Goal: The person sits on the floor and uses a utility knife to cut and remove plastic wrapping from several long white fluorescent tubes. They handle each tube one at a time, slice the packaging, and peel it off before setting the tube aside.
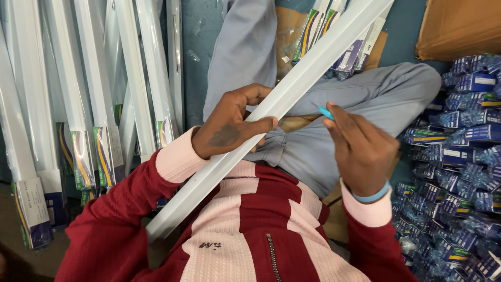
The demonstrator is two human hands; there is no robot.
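Tube stack [78, 78] left; long tube [292, 86] across lap; boxes [464, 156] right

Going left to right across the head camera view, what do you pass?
Packaged tube lights → left hand gripping the long white tube → small blue tool → right hand → heap of small blue boxes.

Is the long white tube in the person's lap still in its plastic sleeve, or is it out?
Out. The tube shows bare white along its visible length, gripped by the left hand, while the sleeved tubes nearby have printed wrappers.
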